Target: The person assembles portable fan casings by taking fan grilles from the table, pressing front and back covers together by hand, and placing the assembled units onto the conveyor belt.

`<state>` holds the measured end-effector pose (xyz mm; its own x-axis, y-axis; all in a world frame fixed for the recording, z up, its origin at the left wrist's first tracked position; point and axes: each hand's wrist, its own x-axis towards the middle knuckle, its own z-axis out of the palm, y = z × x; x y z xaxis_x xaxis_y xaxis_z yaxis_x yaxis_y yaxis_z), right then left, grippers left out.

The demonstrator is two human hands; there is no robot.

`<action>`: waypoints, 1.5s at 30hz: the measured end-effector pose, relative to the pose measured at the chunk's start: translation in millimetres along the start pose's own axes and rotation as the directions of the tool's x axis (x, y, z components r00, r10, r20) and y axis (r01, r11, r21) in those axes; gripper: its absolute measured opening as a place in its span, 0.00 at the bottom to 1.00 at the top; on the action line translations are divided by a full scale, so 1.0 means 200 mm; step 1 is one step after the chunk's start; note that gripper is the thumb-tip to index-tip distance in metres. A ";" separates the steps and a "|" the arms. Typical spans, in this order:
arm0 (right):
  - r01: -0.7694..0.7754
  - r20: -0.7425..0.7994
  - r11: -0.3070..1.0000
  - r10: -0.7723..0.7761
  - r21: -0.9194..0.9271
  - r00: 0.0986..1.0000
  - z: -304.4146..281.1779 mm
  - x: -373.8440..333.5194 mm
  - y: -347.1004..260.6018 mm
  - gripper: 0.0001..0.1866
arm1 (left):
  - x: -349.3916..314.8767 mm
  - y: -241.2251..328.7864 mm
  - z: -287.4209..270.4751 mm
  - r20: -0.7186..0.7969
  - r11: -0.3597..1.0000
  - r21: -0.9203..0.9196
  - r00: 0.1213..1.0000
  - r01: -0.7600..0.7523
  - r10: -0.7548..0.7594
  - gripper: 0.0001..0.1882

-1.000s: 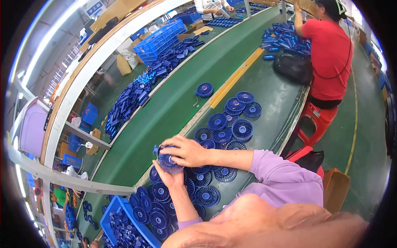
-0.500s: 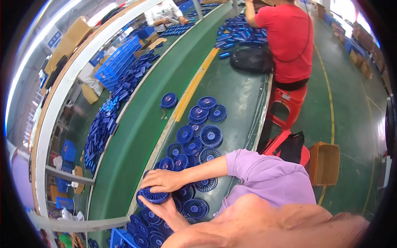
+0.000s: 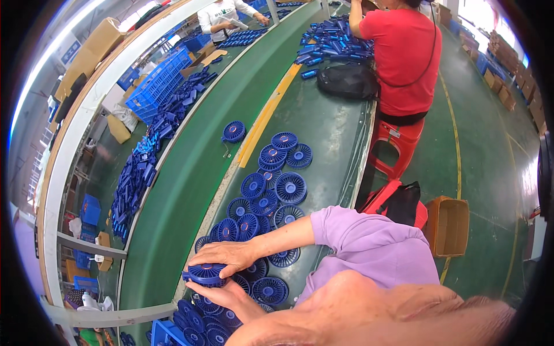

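Note:
Near the lower middle I hold a round, dark blue fan housing with slatted edges, over the table's edge beside the belt. My right hand, its arm in a purple sleeve, wraps over the top, thumb on the near side. From beneath, my left hand supports it, palm up with the fingers stretched under it; part of this hand is hidden by the housing. Several similar fan housings lie in an overlapping row beyond my hands, some with copper-coloured centres. More fan housings are heaped below, next to a blue crate.
A green conveyor belt runs along the left, carrying one fan housing. Past it lie piled blue parts and a blue crate. A co-worker in red sits ahead by a black bag. A cardboard box stands at right.
The held fan housing has moved slightly left and tipped flatter. My left thumb has come away from its side, and the left fingers now extend underneath; the right hand has shifted its grip on top.

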<state>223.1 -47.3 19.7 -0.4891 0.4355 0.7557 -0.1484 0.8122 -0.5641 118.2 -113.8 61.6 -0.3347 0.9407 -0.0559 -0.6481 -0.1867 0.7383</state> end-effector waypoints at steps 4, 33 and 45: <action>0.016 0.030 1.000 -0.017 0.026 0.999 -0.03 0.03 -0.01 0.49 | -0.02 0.02 0.00 0.000 0.991 0.091 0.995 -0.102 0.103 0.31; -0.152 -0.150 0.822 0.276 0.549 0.949 0.13 -0.01 -0.03 0.41 | 0.10 -0.17 -0.06 0.156 0.551 0.680 0.831 -0.483 0.535 0.26; -0.508 -0.343 0.820 0.413 -0.263 0.844 -0.48 0.20 0.38 0.31 | 0.14 -0.08 -0.24 0.450 0.462 0.779 0.891 -0.424 0.057 0.20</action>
<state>275.2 69.6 39.6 -0.1786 0.8360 0.5189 0.3528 0.5467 -0.7594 86.5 -97.7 16.3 -0.0273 0.9550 0.2952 0.3752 -0.2640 0.8886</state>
